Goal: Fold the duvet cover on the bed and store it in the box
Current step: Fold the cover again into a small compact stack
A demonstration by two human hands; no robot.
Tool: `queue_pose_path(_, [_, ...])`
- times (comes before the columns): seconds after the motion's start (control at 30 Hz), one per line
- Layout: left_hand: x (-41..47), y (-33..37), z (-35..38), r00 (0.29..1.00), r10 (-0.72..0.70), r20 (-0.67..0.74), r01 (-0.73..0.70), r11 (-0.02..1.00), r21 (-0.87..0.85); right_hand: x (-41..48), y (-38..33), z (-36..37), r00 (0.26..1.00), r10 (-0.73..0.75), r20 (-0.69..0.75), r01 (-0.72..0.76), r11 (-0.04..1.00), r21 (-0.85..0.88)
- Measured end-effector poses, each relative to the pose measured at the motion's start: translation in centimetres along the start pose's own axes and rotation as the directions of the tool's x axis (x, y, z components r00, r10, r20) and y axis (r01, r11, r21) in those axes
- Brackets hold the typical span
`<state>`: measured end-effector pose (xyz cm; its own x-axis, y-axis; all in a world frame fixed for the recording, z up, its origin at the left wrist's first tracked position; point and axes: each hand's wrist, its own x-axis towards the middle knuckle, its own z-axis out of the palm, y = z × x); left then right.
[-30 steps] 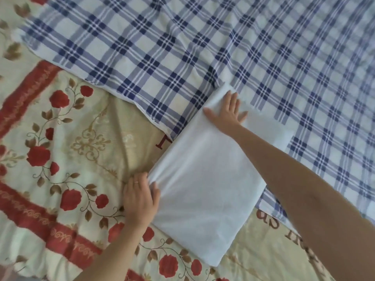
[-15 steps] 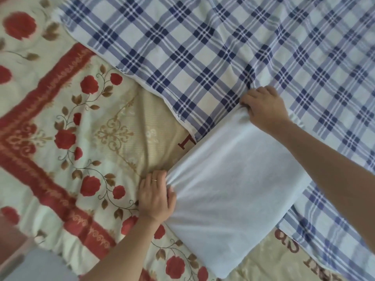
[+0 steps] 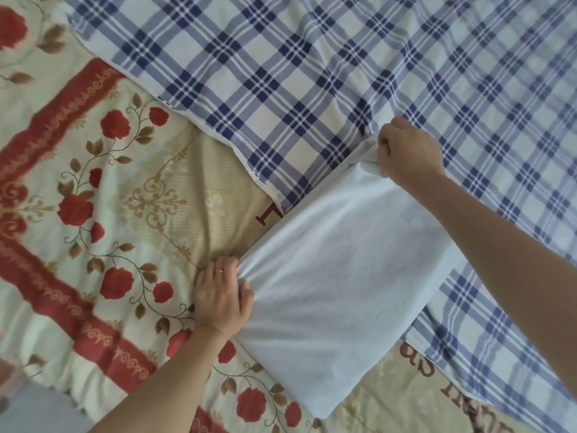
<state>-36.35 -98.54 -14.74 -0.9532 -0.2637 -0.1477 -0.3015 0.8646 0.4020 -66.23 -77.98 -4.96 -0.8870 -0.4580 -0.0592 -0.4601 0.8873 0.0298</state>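
Although it is already folded down to a thick white rectangle, the duvet cover (image 3: 337, 276) lies on the bed and not in any box. One part rests on the floral quilt (image 3: 93, 214) and the other on the blue plaid sheet (image 3: 312, 73). The left hand (image 3: 223, 295) grips its near-left corner with the thumb on top of the white cloth, and small creases fan out from the grip. A ring (image 3: 219, 270) shows on one finger. The right hand (image 3: 407, 151) is closed in a fist on the far corner, with cloth bunched just below the knuckles. How many layers its fingers have caught is hidden under the hand. No box shows in the view.

Both hands hold corners along the same edge, so the opposite side has no support. If the bundle is raised by these corners alone, the limp layers will probably sag between the hands and slide apart, and the fold may open. If the right hand has only the upper layers, the lower ones could stay behind on the bed. That fist also touches the plaid sheet, so it might pinch the sheet and drag it along.
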Motion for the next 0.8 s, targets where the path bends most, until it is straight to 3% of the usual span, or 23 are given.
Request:
queue_pose_path(0.1, [0.3, 0.2, -0.1, 0.993, -0.029, 0.111, 0.026, 0.999, 0.03, -2.6, 0.9, 0.4, 0.967, 0.101, 0.235, -0.103, 0.995, -0.005])
queue_pose_path(0.17, [0.1, 0.4, -0.6, 0.97, -0.034, 0.24, 0.022, 0.998, 0.053, -3.7, 1.3, 0.6, 0.915, 0.084, 0.395, -0.08, 0.996, -0.026])
queue_pose_path(0.27, [0.6, 0.6, -1.9, 0.921, -0.039, 0.388, 0.017, 0.998, 0.058, -3.0, 1.2, 0.3, 0.959, -0.062, 0.276, 0.061, 0.998, 0.01])
queue_pose_path(0.3, [1.2, 0.6, -2.3, 0.89, -0.047, 0.454, 0.019, 0.998, 0.066, -2.1, 0.8, 0.2, 0.962, -0.111, 0.248, 0.104, 0.994, 0.038])
queue_pose_path(0.37, [2.4, 0.8, -2.9, 0.801, -0.093, 0.591, 0.066, 0.996, 0.068, 0.0, -0.3, -0.6, 0.922, -0.15, 0.358, 0.131, 0.988, 0.077])
queue_pose_path(0.5, [4.8, 2.1, -3.8, 0.607, -0.212, 0.766, 0.168, 0.976, 0.137, 3.2, -2.0, -1.0, 0.85, -0.085, 0.52, 0.193, 0.968, -0.157])
queue_pose_path(0.57, [5.4, 3.1, -3.9, 0.574, -0.296, 0.763, 0.235, 0.953, 0.192, 3.6, -2.0, -0.7, 0.828, 0.034, 0.56, 0.126, 0.962, -0.244])
queue_pose_path(0.67, [4.7, 4.6, -3.7, 0.608, -0.391, 0.691, 0.241, 0.92, 0.308, 3.2, -1.9, -0.1, 0.799, 0.175, 0.576, -0.08, 0.979, -0.187])
queue_pose_path(0.8, [4.1, 4.7, -3.3, 0.645, -0.385, 0.66, 0.211, 0.92, 0.33, 2.9, -1.7, 0.7, 0.839, 0.331, 0.433, -0.327, 0.941, -0.086])
